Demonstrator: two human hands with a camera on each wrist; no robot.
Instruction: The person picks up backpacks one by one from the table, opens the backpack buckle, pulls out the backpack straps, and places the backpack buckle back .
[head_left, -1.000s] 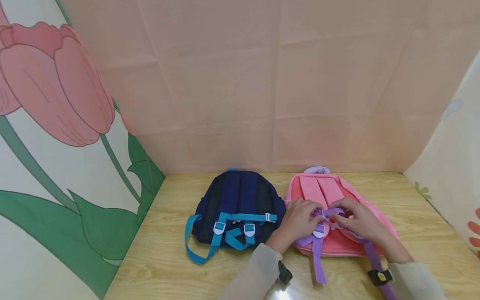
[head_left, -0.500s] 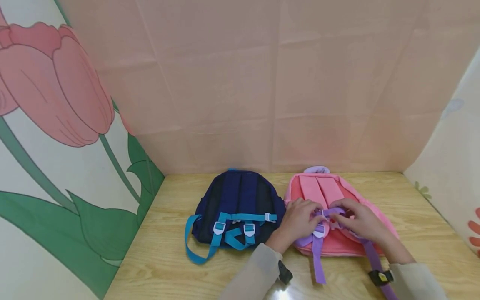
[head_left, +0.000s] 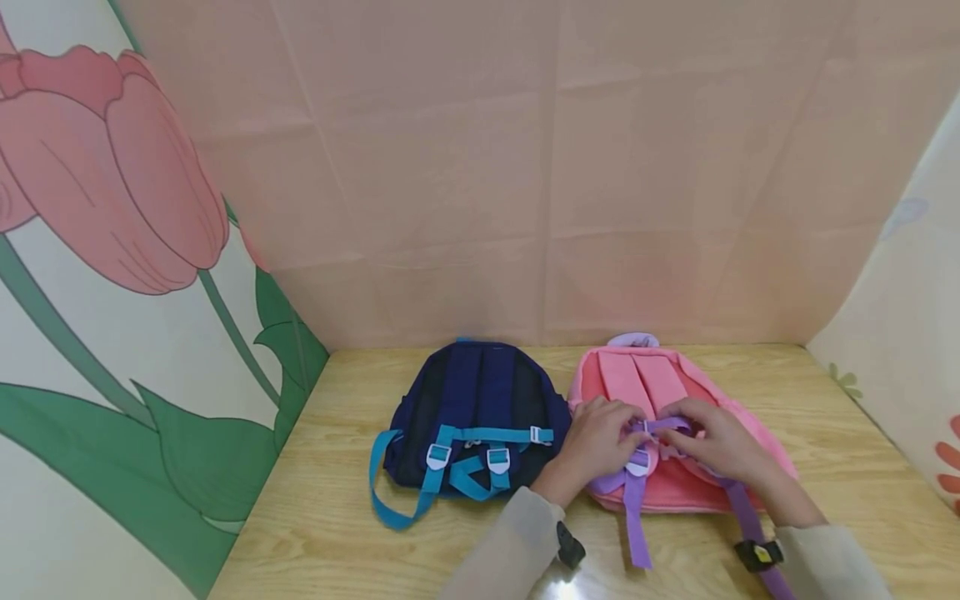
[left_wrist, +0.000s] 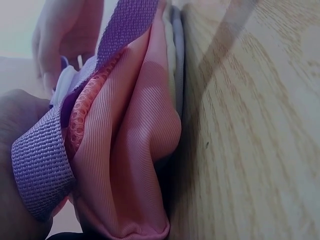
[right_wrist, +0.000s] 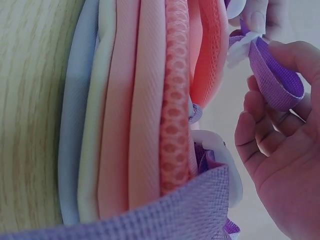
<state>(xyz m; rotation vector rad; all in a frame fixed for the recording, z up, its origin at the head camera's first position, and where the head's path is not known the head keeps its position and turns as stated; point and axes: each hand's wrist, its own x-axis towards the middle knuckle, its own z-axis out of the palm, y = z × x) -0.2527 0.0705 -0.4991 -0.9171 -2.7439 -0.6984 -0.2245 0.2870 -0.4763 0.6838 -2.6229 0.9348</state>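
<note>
A pink backpack [head_left: 697, 479] lies with its shoulder straps up. Over its middle, in the head view, both hands work on a narrow purple chest strap [head_left: 667, 424]. My left hand [head_left: 600, 437] pinches the strap's white buckle [right_wrist: 243, 47] between thumb and fingertips. With thumb and fingers, my right hand [head_left: 723, 437] holds a loop of the purple strap [right_wrist: 275, 82] just beside that buckle. In the left wrist view, purple webbing [left_wrist: 42, 162] and the pink fabric [left_wrist: 145, 125] hide part of both hands. A white strap adjuster [head_left: 638, 462] sits below the left fingers.
A navy backpack [head_left: 480, 383] with blue straps [head_left: 405, 517] lies against the pink one's left side. Purple strap tails [head_left: 637, 525] hang over the wooden table [head_left: 322, 517]. A pinkish backdrop [head_left: 465, 208] rises behind, with a tulip-print panel [head_left: 142, 183] at left.
Both hands stay at the same place on the pink backpack. The purple loop at my right fingers has shifted slightly; the navy backpack has not moved.
</note>
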